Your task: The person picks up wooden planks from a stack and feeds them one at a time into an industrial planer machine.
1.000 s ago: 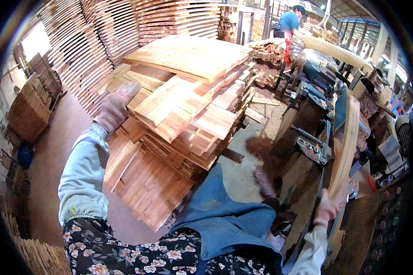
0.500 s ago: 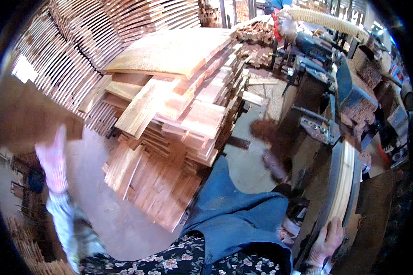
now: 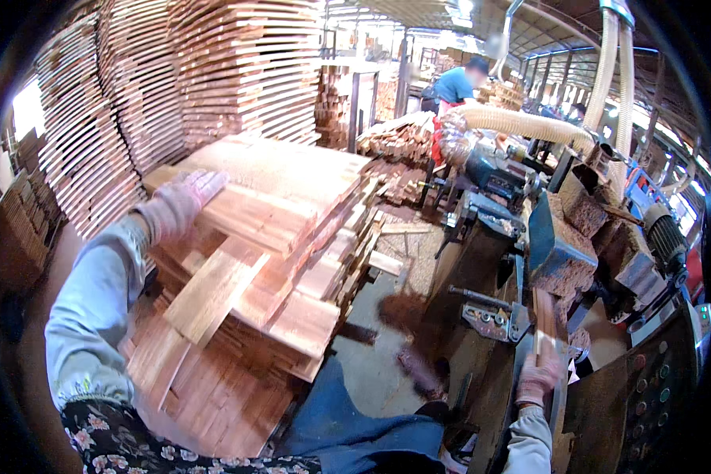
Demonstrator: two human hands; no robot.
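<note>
Looks like the feeding step: my right hand [image 3: 539, 375] is on the wooden strip [image 3: 543, 320], just on the near side of the blue hood [image 3: 547, 229]; how tightly that grip closes, I can't tell. Left of the hood, my left hand [image 3: 188, 203] lies over a board [image 3: 253, 215] on the pile [image 3: 300, 324], closure unclear too. Next move calls for steady pressure, fingers clear of the hood.

Pretty bright in here — glare washing out the top planks [image 3: 270, 167], left hand [image 3: 180, 204] a bit smeary — edges warping into black.
</note>
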